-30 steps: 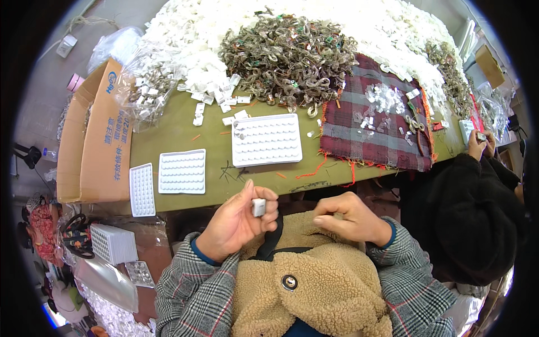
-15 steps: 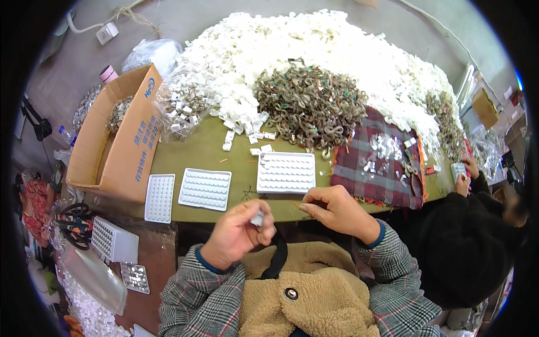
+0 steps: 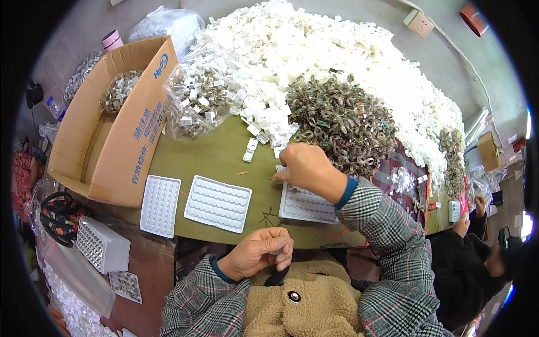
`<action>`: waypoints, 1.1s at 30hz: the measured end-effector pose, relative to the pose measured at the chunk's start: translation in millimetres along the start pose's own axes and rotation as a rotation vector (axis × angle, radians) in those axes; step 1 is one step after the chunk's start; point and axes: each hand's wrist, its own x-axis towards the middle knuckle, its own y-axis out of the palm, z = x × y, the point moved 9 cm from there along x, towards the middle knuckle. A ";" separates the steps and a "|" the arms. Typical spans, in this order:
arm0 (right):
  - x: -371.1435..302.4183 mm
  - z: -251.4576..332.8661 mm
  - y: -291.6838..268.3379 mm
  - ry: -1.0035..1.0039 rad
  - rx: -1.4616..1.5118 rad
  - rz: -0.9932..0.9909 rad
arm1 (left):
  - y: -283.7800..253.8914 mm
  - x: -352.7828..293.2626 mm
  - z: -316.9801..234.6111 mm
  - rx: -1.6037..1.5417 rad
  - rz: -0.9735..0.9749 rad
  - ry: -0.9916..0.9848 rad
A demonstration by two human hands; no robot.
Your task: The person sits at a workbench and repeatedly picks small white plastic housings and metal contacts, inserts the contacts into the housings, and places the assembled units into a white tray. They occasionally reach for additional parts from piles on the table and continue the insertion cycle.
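Note:
My left hand (image 3: 259,253) is curled closed near the table's front edge, a pale bit of a small white plastic piece (image 3: 276,253) just showing between its fingers. My right hand (image 3: 315,171) reaches over the far left part of a white tray (image 3: 306,209) with scalloped rows. Its fingers are bent together and point down, and whatever they hold is hidden. A few dark round bits sit in that tray beside the hand. Two more white moulded trays, one wide (image 3: 218,204) and one narrow (image 3: 160,205), lie to the left.
A large heap of white plastic pieces (image 3: 314,42) fills the back, with a pile of grey-brown looped parts (image 3: 342,121) before it. A cardboard box (image 3: 126,135) stands at left beside a clear bag (image 3: 196,106). Stacked trays (image 3: 104,247) are lower left. Another person's hand (image 3: 461,224) works at right.
My right hand has moved forward and left, from the table edge to over the tray. My left hand has closed further around the small piece. The view has shifted.

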 end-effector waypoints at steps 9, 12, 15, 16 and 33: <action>10.8 2.9 19.7 -0.143 -0.138 -0.029 | -3.8 0.2 -6.6 0.060 -0.084 0.036; 6.3 4.3 10.6 -0.132 -0.055 -0.068 | 0.6 1.4 1.1 0.082 -0.095 0.028; 6.9 5.2 22.2 -0.058 -0.043 0.111 | 3.2 -0.6 8.5 0.086 -0.133 0.028; 7.8 8.8 23.1 -0.058 -0.052 0.127 | 5.7 -1.4 10.5 0.080 -0.126 0.029; -3.2 31.3 -17.9 -0.139 -0.218 -0.305 | 10.3 -18.3 17.2 0.088 -0.151 0.055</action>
